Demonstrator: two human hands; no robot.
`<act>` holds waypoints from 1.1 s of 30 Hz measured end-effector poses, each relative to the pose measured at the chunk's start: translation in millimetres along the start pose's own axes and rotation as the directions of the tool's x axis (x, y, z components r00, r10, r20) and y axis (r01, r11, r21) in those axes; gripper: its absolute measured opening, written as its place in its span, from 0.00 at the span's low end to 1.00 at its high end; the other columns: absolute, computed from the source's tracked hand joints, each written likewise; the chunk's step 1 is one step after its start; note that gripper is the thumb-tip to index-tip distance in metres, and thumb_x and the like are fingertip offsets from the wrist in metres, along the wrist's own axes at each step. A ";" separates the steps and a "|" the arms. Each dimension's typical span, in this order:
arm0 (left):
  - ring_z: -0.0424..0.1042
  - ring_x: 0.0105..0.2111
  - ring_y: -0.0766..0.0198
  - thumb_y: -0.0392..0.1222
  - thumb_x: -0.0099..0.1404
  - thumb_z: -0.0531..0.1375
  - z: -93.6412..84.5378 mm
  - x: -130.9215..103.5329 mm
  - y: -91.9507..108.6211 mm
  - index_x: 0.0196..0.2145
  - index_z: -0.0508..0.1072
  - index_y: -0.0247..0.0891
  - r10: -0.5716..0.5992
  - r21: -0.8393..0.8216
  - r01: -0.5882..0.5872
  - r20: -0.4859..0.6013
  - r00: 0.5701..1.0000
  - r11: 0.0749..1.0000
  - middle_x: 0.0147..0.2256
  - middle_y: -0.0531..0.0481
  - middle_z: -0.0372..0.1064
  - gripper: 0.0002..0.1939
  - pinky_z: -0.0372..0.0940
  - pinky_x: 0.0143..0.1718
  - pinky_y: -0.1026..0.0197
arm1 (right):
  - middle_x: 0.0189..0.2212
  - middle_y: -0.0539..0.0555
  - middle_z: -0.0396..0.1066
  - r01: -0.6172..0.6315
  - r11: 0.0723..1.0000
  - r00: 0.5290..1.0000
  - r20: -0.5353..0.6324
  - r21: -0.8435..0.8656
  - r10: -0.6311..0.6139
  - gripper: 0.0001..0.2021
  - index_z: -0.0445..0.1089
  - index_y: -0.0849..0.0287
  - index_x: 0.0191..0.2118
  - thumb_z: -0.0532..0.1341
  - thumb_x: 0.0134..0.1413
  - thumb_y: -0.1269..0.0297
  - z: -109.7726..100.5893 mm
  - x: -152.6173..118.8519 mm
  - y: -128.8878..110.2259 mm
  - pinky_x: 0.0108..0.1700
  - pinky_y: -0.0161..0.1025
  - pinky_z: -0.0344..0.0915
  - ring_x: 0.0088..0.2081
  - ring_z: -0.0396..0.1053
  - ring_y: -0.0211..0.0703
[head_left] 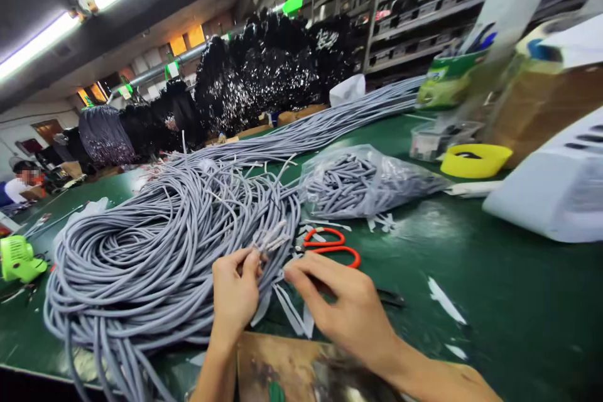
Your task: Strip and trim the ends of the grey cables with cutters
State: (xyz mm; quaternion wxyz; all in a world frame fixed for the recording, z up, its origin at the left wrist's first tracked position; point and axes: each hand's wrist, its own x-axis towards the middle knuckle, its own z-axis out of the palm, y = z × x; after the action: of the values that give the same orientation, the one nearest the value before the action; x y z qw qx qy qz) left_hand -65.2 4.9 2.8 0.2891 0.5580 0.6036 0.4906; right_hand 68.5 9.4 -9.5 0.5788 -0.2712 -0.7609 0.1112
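Note:
My left hand [238, 286] is closed in a pinch on a grey cable's frayed end [269, 240], where pale strands or wrapping stick out past the fingertips. Just right of it, my right hand [342, 301] has thumb and forefinger pressed together; whatever lies between them is too small to make out. A large coil of grey cables [132, 245] spreads to the left of and behind my left hand. Scissors with red handles [330, 245] lie just beyond my right hand. White strips [287, 308] are scattered on the table below the fingertips.
A clear plastic bag of short grey pieces [353, 182] lies behind the scissors. A yellow tape ring [475, 160], a green container with pens [445, 81] and a white plastic object [556, 182] stand right. A brown board [277, 367] lies in front. A green fan [21, 257] is left; a person [21, 185] sits far left.

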 end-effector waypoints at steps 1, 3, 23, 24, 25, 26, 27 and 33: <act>0.50 0.14 0.73 0.45 0.57 0.53 -1.4 0.3 0.6 0.22 0.71 0.31 -0.029 -0.081 0.031 0.035 0.999 0.996 0.15 0.56 0.55 0.16 0.45 0.16 0.68 | 0.15 0.50 0.65 -0.077 0.996 0.997 0.002 -0.045 0.077 0.14 0.64 0.59 0.21 0.51 0.56 0.70 0.9 2.8 5.9 0.21 0.31 0.57 0.17 0.61 0.34; 0.47 0.14 0.75 0.48 0.55 0.56 -3.0 -0.4 2.4 0.22 0.71 0.30 -0.062 -0.193 0.079 0.094 0.994 0.978 0.15 0.57 0.53 0.16 0.42 0.15 0.69 | 0.16 0.50 0.66 -0.157 0.984 0.986 0.034 -0.081 0.160 0.15 0.65 0.60 0.20 0.51 0.56 0.68 2.5 7.0 16.9 0.20 0.31 0.57 0.17 0.60 0.34; 0.47 0.14 0.76 0.50 0.52 0.59 -2.3 -5.8 13.1 0.22 0.71 0.29 -0.057 -0.257 0.086 0.121 0.991 0.963 0.16 0.57 0.54 0.17 0.43 0.14 0.69 | 0.17 0.52 0.67 -0.374 0.923 0.911 0.221 0.086 0.349 0.19 0.68 0.61 0.21 0.48 0.56 0.58 6.8 5.5 21.9 0.21 0.33 0.57 0.19 0.60 0.36; 0.47 0.14 0.76 0.50 0.52 0.59 -2.2 -5.7 13.1 0.21 0.70 0.29 -0.058 -0.257 0.088 0.121 0.991 0.962 0.16 0.57 0.54 0.17 0.44 0.14 0.69 | 0.17 0.52 0.67 -0.381 0.920 0.908 0.224 0.092 0.354 0.19 0.68 0.61 0.22 0.48 0.55 0.57 6.7 5.4 21.7 0.21 0.33 0.57 0.19 0.60 0.36; 0.47 0.14 0.76 0.49 0.52 0.59 -2.1 -5.6 13.1 0.21 0.70 0.29 -0.061 -0.259 0.091 0.123 0.991 0.961 0.15 0.57 0.54 0.17 0.44 0.14 0.69 | 0.17 0.52 0.67 -0.391 0.915 0.904 0.229 0.100 0.361 0.20 0.68 0.61 0.22 0.48 0.55 0.57 6.6 5.4 21.5 0.21 0.33 0.57 0.19 0.60 0.36; 0.47 0.14 0.76 0.49 0.52 0.59 -1.9 -5.6 13.0 0.21 0.70 0.29 -0.066 -0.262 0.096 0.123 0.990 0.960 0.15 0.57 0.54 0.16 0.44 0.14 0.69 | 0.17 0.52 0.67 -0.403 0.909 0.899 0.236 0.109 0.370 0.20 0.68 0.61 0.22 0.48 0.55 0.57 6.6 5.5 21.3 0.21 0.33 0.57 0.19 0.60 0.37; 0.47 0.14 0.76 0.49 0.52 0.59 -1.7 -5.6 12.9 0.22 0.70 0.29 -0.070 -0.266 0.100 0.122 0.990 0.959 0.15 0.57 0.54 0.16 0.44 0.14 0.70 | 0.17 0.52 0.67 -0.416 0.901 0.892 0.245 0.118 0.380 0.20 0.67 0.61 0.21 0.48 0.55 0.56 6.6 5.7 21.3 0.22 0.33 0.57 0.19 0.60 0.37; 0.49 0.14 0.76 0.48 0.52 0.59 -1.5 -5.9 12.7 0.24 0.71 0.28 -0.050 -0.253 0.074 0.100 0.994 0.965 0.16 0.57 0.55 0.16 0.46 0.14 0.70 | 0.16 0.51 0.63 -0.519 0.829 0.841 0.297 0.207 0.453 0.20 0.63 0.60 0.19 0.49 0.52 0.52 9.0 6.6 21.9 0.23 0.34 0.57 0.20 0.59 0.37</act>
State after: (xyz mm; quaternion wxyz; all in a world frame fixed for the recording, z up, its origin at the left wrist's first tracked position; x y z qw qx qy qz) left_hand -60.4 -2.5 13.7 0.4016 0.5189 0.5382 0.5290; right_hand 65.1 32.4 -17.4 0.4690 -0.3576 -0.7055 0.3930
